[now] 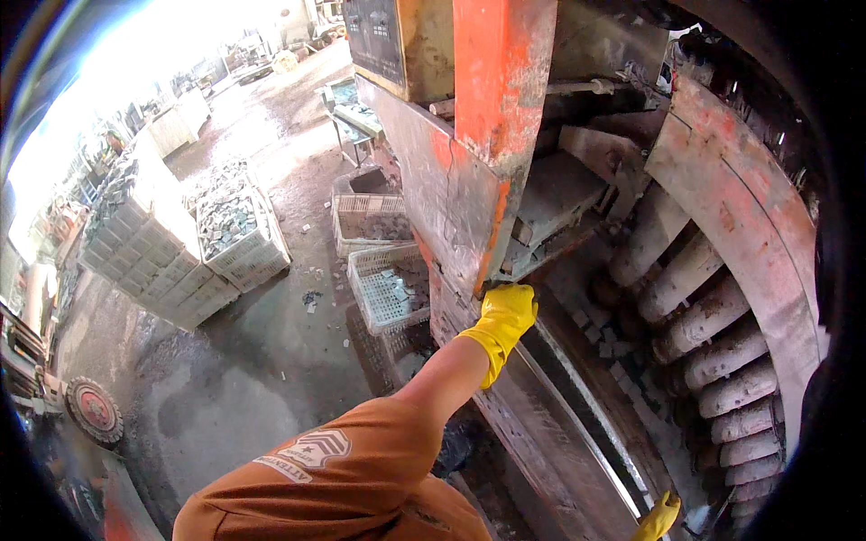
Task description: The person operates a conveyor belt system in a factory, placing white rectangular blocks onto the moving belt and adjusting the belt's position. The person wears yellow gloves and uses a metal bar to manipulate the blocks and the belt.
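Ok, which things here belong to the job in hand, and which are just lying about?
Likely in hand:
left hand, just below the orange post
right hand, at the view's lower edge
row of rollers
small grey pieces beside them

Seemingly lying about:
stacked white crates
open crate nearer the post
red-hubbed wheel
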Tool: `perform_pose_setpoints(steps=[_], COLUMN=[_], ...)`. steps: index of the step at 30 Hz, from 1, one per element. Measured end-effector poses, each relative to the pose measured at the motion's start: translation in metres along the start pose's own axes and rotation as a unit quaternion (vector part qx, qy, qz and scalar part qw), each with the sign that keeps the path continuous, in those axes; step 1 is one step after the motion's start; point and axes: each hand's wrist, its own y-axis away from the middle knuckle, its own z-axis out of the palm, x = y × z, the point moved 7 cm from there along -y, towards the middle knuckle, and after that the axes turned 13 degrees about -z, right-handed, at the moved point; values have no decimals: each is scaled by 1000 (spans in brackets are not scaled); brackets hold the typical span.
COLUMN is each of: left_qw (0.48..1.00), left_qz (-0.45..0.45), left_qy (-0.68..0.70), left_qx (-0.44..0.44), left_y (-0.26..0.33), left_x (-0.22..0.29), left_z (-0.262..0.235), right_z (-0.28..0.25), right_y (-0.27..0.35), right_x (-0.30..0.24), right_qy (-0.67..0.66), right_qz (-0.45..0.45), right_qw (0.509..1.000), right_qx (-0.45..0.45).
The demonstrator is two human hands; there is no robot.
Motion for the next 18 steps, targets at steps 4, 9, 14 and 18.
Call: perform_pose_setpoints(steps=[4,9,14,18], left_qw=[1000,1000,1000,999], left_qz=[11,16,8,15], left_qy=[1,-2,3,25], left_qx=[7,23,29,19], left_y=[0,1,5,10], left_x=[-3,-4,-5,-5], left_z=[2,2,-2,-7], right_z=[61,118,40,-4], right_y=[-30,-69,-8,19], right_x=[79,136,54,-2], right_qy=[3,-195,-43,-30], right_qz=[-12,-71,-34,-41], right_qw=[1000,970,998,999], right_qx=[4,123,6,1])
